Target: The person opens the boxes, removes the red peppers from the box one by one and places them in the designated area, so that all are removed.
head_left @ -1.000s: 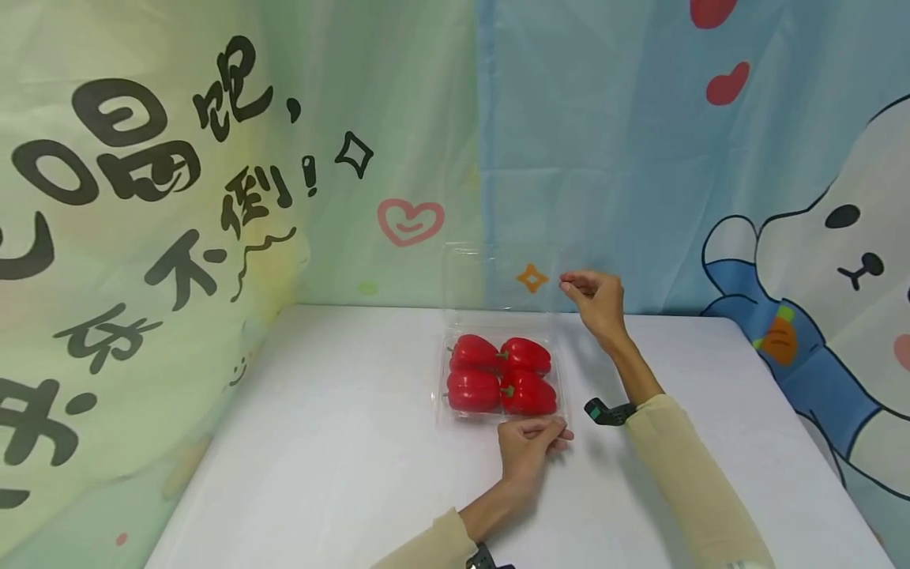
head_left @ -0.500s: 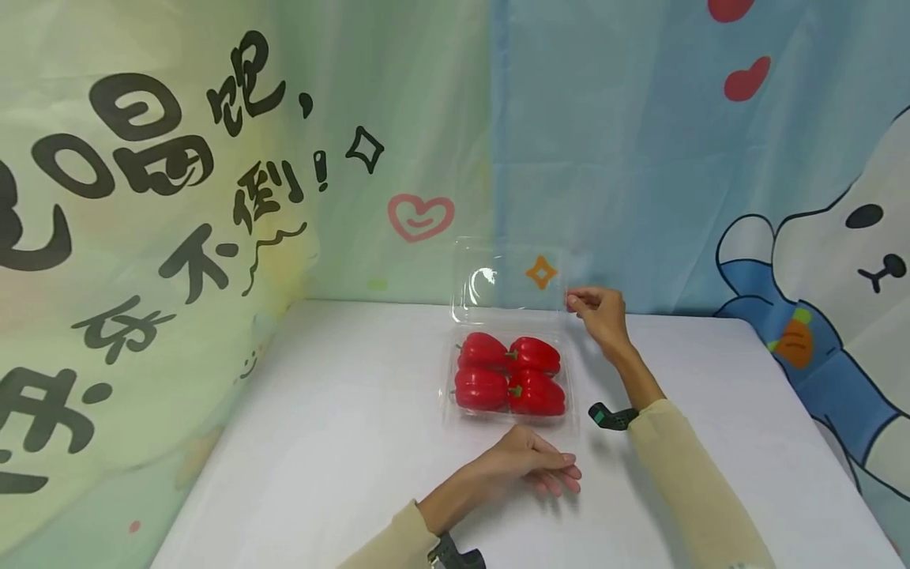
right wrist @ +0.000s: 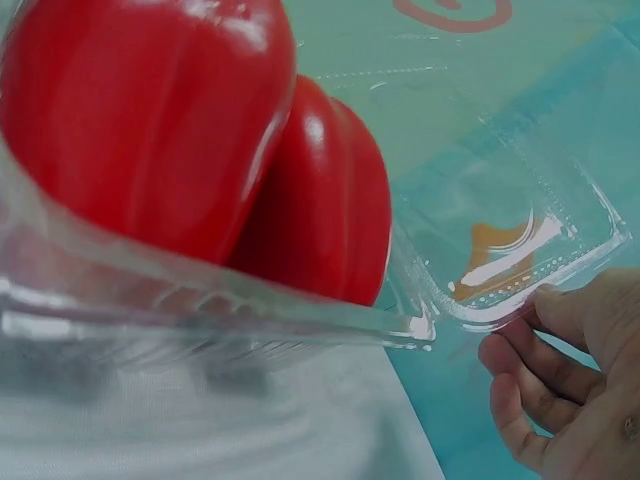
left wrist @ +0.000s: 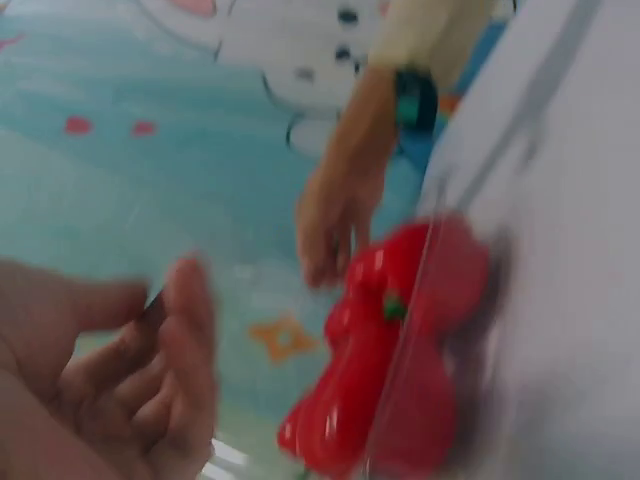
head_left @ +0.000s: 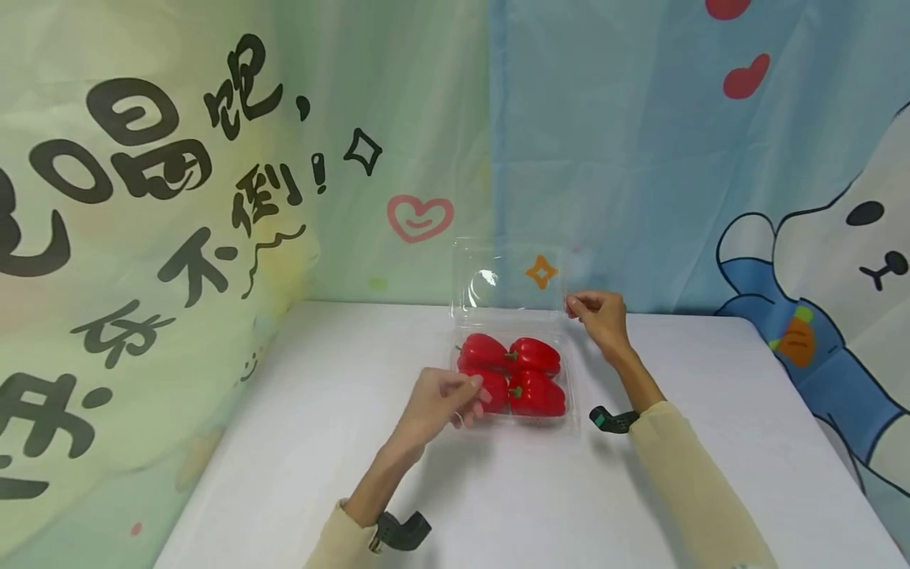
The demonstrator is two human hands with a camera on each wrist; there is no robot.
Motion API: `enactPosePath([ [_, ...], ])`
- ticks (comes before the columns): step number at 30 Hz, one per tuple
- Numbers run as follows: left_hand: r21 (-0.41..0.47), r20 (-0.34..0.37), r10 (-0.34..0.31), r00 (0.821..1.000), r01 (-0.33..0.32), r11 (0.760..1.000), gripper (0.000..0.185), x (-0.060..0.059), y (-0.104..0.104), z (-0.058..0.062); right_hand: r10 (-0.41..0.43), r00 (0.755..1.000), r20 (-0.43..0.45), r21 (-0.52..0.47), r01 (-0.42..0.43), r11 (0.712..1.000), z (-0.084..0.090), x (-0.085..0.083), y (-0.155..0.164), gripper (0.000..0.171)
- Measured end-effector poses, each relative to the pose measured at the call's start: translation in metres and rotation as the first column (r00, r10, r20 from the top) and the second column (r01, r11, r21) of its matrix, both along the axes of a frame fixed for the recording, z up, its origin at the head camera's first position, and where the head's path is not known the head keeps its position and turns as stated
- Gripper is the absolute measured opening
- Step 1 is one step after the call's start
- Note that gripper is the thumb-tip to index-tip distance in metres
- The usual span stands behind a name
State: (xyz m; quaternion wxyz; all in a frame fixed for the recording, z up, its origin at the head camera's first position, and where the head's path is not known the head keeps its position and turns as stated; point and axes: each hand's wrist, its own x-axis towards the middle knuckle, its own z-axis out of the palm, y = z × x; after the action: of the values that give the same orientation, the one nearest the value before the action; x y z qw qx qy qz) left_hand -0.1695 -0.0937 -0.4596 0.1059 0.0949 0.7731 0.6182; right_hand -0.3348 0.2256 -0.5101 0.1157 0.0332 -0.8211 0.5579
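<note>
Neatly, four glossy red peppers (head_left: 535,357) fill a clear box (right wrist: 200,297), right grip (head_left: 599,318) pinching its lid (head_left: 508,280), left grip (head_left: 437,403) relaxed.

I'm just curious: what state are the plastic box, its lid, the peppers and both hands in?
Clear plastic box: open
Lid: raised behind the peppers
Four red peppers: whole, inside the box
Left hand: fingers loosely curled, holding nothing visible
Right hand: pinching the lid's edge

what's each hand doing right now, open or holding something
Left hand: open, loosely bent, holding nothing visible.
Right hand: pinching the edge of the clear lid.
</note>
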Motion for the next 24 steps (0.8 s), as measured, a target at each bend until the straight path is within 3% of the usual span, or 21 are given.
enactPosePath([
  [2,-0.075,-0.071,0.172,0.982,-0.178,0.981,0.027,-0.006,-0.008,-0.004,-0.009,1.0,-0.003,-0.015,0.009,1.0,0.0,0.0,-0.001,0.031],
  [3,-0.124,-0.108,0.253,0.961,-0.265,0.956,0.027,-0.009,-0.011,-0.007,-0.013,1.0,-0.002,-0.023,0.013,1.0,0.0,-0.001,-0.001,0.031],
  [5,-0.226,-0.17,0.381,0.909,-0.412,0.883,0.027,-0.014,-0.017,-0.015,-0.019,1.0,0.002,-0.038,0.02,0.999,0.0,-0.001,-0.002,0.03],
  [7,-0.306,-0.209,0.457,0.864,-0.502,0.809,0.026,-0.017,-0.021,-0.023,-0.019,1.0,0.008,-0.047,0.019,0.999,0.0,-0.001,-0.003,0.03],
  [9,-0.334,-0.212,0.499,0.84,-0.542,0.771,0.025,-0.02,-0.023,-0.03,-0.014,1.0,0.009,-0.042,0.014,0.999,0.001,-0.001,-0.003,0.031],
  [17,-0.332,-0.141,0.522,0.841,-0.536,0.776,0.027,-0.032,-0.022,-0.052,-0.018,1.0,0.006,-0.032,0.018,0.999,-0.001,0.0,-0.001,0.03],
  [24,-0.311,-0.164,0.537,0.827,-0.56,0.768,0.028,-0.049,-0.018,-0.063,-0.027,0.999,0.03,-0.024,0.027,0.999,-0.001,0.0,0.0,0.031],
])
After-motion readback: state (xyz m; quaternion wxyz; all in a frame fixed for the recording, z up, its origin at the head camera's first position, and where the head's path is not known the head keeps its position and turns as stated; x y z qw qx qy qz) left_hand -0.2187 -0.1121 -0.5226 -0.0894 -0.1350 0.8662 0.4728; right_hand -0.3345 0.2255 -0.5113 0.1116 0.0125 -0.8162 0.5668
